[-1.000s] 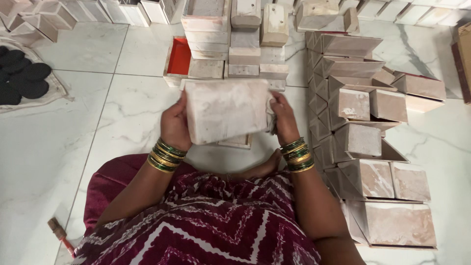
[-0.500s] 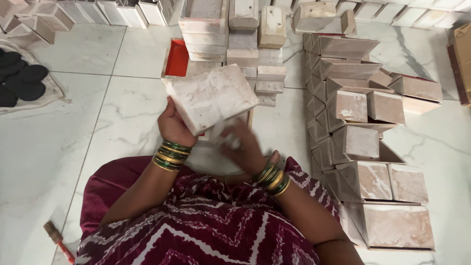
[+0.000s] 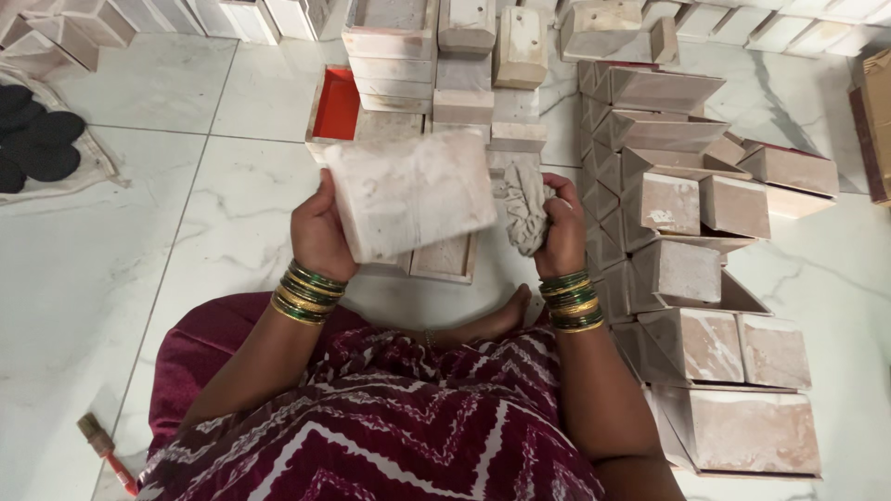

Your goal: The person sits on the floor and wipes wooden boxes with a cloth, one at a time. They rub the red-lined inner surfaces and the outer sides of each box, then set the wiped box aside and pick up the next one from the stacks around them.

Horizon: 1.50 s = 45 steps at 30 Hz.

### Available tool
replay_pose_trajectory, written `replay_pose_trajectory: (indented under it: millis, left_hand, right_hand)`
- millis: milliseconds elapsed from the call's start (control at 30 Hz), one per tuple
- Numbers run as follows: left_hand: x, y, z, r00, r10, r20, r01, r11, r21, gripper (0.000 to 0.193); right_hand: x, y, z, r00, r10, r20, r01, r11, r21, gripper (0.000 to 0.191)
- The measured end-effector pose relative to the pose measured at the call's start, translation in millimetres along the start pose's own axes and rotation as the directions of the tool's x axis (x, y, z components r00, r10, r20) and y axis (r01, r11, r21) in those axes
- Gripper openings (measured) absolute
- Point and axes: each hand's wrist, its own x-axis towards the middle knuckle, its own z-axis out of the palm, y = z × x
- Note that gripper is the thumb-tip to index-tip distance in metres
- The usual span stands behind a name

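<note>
My left hand [image 3: 320,232] grips a pale, whitish rectangular box [image 3: 413,192] by its left side and holds it up in front of me, slightly tilted. To the right of the box, my right hand [image 3: 564,232] is closed around a crumpled grey-white cloth [image 3: 522,209] that nearly touches the box's right edge. Both wrists carry green and gold bangles. A flat open box tray [image 3: 445,258] lies on the floor under the held box.
Stacks of similar pale boxes [image 3: 691,269] line the floor on my right, and more stand ahead [image 3: 464,56], one with an orange-red lining [image 3: 337,104]. Black round pieces [image 3: 37,148] lie on a cloth at far left. A small brush [image 3: 102,445] rests lower left on the marble floor.
My right hand left the box, dipped to the floor in front of me, and came up on the right holding the cloth. My left hand kept the box raised.
</note>
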Motion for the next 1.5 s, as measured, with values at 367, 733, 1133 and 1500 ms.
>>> replay_pose_trajectory:
  millis: [367,733,1133,1500]
  left_hand:
    - [11.0,-53.7,-20.3,0.946,0.311,-0.089,-0.076,0.482,0.873,0.054]
    - [2.5,-54.6,-32.0,0.881,-0.222,-0.419,0.364,0.882,0.299,0.083]
    - [-3.5,-63.2,7.4,0.990,0.139,0.027,-0.123,0.751,0.649,0.055]
    - [-5.7,-75.2,4.5,0.956,0.254,0.147,-0.266,0.539,0.799,0.063]
  right_hand:
    - [1.1,29.7,3.8,0.952,0.276,-0.135,-0.239,0.941,0.239,0.044]
    - [8.7,28.3,-18.6,0.969,-0.218,0.112,0.203,0.970,0.133,0.043]
    - [-19.9,21.9,28.5,0.920,-0.316,0.231,0.385,0.618,-0.686,0.040]
    - [-44.3,33.6,53.9,0.834,-0.170,0.526,0.522,-0.069,-0.850,0.031]
